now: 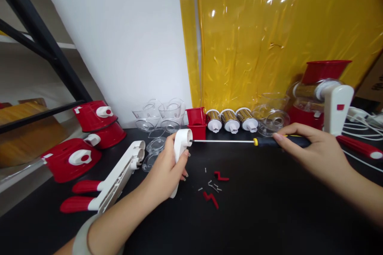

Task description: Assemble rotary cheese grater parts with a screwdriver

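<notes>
White plastic part (183,140) is gripped in my left hand (171,169) over the tabletop (269,207), its round end at the tip of the screwdriver (256,142) held in my right hand (312,152), where a slanted push could make the tip slip and scratch the plastic.

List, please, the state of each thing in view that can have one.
Long white plastic piece with round end: gripped in left hand.
Long screwdriver with black-and-yellow handle: held nearly level in right hand, tip at the white piece's round end.
Small silver metal screws: loose, scattered.
Two angular red plastic pieces: loose, apart.
Three perforated metal drums with white ends: detached, in a row.
Red-and-white machine: assembled, upright.
</notes>
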A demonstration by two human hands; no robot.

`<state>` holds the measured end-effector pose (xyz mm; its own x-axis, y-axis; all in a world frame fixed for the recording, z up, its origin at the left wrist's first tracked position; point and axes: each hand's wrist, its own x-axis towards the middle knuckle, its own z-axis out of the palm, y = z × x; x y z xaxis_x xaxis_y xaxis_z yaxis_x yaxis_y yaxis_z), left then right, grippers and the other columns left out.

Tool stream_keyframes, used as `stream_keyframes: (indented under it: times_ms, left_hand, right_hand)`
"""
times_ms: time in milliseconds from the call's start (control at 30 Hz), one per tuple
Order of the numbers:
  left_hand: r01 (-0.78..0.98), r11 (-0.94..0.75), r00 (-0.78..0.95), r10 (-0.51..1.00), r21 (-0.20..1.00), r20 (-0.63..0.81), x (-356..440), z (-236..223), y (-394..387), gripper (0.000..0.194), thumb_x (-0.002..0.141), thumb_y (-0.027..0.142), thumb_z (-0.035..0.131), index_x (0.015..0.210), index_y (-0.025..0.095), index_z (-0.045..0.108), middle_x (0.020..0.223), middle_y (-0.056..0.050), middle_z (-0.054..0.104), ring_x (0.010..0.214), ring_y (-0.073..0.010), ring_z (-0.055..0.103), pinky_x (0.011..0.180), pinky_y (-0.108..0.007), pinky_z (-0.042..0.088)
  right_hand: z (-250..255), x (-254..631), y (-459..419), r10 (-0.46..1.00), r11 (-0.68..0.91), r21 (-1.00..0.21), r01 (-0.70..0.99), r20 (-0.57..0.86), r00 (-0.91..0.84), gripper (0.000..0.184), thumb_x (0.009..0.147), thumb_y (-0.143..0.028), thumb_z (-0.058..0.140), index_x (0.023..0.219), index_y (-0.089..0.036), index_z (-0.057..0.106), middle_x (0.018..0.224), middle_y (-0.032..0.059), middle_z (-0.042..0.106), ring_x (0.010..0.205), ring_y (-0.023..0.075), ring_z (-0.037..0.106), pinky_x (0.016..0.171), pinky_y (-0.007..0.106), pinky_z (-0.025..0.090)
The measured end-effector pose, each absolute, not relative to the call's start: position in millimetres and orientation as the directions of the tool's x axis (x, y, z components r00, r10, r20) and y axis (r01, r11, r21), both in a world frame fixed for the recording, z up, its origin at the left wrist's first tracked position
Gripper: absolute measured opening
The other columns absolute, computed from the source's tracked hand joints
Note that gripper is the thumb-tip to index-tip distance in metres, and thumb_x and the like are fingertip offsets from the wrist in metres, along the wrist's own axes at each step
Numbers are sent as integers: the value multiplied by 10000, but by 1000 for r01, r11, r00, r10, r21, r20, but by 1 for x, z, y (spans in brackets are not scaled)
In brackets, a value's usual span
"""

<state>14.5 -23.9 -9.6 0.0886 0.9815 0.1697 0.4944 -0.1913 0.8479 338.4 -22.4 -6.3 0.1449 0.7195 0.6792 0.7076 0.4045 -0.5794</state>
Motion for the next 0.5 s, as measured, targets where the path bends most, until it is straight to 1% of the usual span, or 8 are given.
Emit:
stream_keyframes:
  times_ms: [67, 167, 300, 400, 500]
  left_hand:
    - [480, -178, 95, 984, 859, 151, 14, -10, -23, 526, 894, 406, 505, 1356, 237, 318, 918, -36, 604, 520, -140, 622, 474, -309, 566]
    - [456, -153, 109, 987, 877, 116, 15, -8, -24, 544, 898, 401, 499, 1379, 259, 290, 972, -47, 596, 513, -127, 615, 462, -306, 567]
    - [423, -89, 102, 994, 902, 51, 18, -3, -26, 634, 903, 325, 474, 1463, 328, 176, 1010, -44, 569, 500, -115, 603, 443, -303, 566]
    - [391, -49, 101, 995, 919, 10, 18, -2, -26, 690, 895, 288, 471, 1487, 367, 127, 1018, -37, 563, 503, -114, 601, 451, -313, 573]
    - [363, -31, 100, 995, 931, -6, 19, 0, -25, 712, 882, 303, 496, 1489, 368, 130, 997, -28, 570, 497, -115, 596, 446, -311, 567]
  right_hand:
    - [-8, 340, -23, 667, 447, -509, 736, 737, 106, 352, 735, -590, 641, 676, -243, 667, 637, -7, 690, 536, 173, 634, 481, 257, 477]
    - [-8, 342, -25, 575, 495, -379, 782, 818, 32, 299, 781, -540, 637, 715, -249, 657, 662, -17, 703, 549, 160, 652, 501, 245, 499]
    - [-5, 341, -30, 464, 583, -226, 780, 881, -92, 230, 820, -464, 638, 755, -244, 646, 684, -15, 703, 572, 138, 659, 549, 223, 521]
    - [-2, 338, -32, 425, 633, -179, 754, 893, -145, 189, 824, -414, 654, 769, -233, 640, 692, -9, 694, 577, 124, 651, 565, 209, 523]
    - [-1, 337, -31, 417, 658, -185, 730, 897, -148, 170, 814, -386, 673, 771, -225, 639, 697, -9, 692, 579, 116, 647, 563, 199, 519]
